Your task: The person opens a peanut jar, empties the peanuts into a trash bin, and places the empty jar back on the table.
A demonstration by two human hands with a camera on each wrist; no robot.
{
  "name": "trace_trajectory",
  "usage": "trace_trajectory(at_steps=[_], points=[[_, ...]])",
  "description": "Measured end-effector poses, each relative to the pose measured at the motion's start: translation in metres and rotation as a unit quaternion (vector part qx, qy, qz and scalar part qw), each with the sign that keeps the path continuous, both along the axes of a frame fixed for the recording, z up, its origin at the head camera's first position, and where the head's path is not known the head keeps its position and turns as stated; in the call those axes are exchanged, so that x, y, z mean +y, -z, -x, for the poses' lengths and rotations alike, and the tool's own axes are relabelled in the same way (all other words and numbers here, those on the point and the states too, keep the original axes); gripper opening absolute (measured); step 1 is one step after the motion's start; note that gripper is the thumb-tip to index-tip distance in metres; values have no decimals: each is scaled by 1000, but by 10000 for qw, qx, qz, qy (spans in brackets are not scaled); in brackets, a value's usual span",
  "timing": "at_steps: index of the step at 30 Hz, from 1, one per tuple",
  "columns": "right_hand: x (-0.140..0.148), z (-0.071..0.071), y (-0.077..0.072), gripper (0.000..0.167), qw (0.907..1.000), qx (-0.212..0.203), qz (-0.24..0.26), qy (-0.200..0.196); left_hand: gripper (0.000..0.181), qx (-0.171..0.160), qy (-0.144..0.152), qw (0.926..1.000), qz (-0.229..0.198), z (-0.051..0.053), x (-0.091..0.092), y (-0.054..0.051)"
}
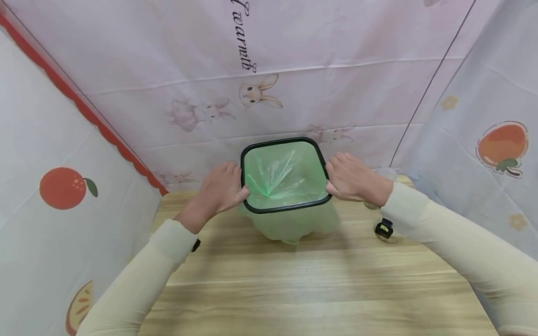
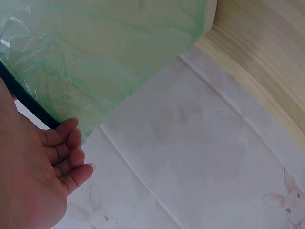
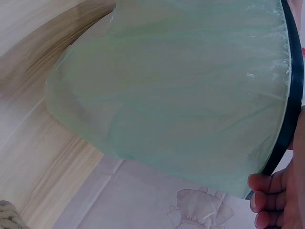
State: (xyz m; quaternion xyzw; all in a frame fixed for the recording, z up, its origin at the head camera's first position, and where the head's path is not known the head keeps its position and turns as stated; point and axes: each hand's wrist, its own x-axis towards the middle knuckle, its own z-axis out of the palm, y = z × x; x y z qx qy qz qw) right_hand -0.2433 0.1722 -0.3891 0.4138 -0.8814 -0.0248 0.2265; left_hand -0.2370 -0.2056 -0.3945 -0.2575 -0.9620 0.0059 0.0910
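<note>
- Two hands hold one green-lined bin [image 1: 290,206] over the far part of the table [image 1: 260,284] — left hand [image 1: 220,186] at its 9 o'clock, right hand [image 1: 350,177] at 3.
- On both sides the fingers [image 3: 264,200] curl closely round the black rim [image 1: 275,209], thumbs over the top.
- Step in hand, as I judge it: seating the rim over the green bag [image 1: 281,172], which droops outside toward 6 o'clock.
- The next move seems to call for even pressure from both sides, then attention at 12 and 6, where neither hand holds.
- Printed cloth [image 1: 319,98] stands close behind at 12; a see-through item [image 1: 386,173] sits partly hidden near 3. Most room for moving lies toward 6 o'clock — the table's near stretch.
</note>
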Motion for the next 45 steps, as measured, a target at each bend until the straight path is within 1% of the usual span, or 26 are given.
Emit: trace_trajectory(at_steps=[5,9,13,17,21,24,27,32,36,40,45], points=[[3,-5,-3,21,9999,103,70,-31,41,16,51,10000,-6,1,3,-1],[5,-8,-3,22,9999,-6,33,110,39,55,131,9999,17,1,6,-3],[8,-12,-2,22,9999,-48,-22,118,37,-21,194,9998,106,0,9,-2],[10,-17,-2,23,9999,74,-51,53,39,-46,278,9994,215,-1,11,-1],[9,-20,-4,23,9997,201,-149,66,42,95,394,9988,282,0,11,-3],[9,-20,-6,24,9993,319,-211,40,43,167,448,9980,417,2,11,-5],[10,-20,-8,23,9990,388,-205,7,43,160,473,9974,520,3,13,-8],[12,-22,-9,23,9990,353,-289,24,42,81,460,9977,499,3,16,-9],[14,-23,-9,23,9983,495,-296,-38,44,71,459,9978,480,2,18,-10],[17,-23,-9,23,9978,611,-245,-93,45,-15,424,9976,542,2,22,-10],[19,-27,-11,23,9981,535,-309,-57,45,-62,442,9971,614,2,24,-10]])
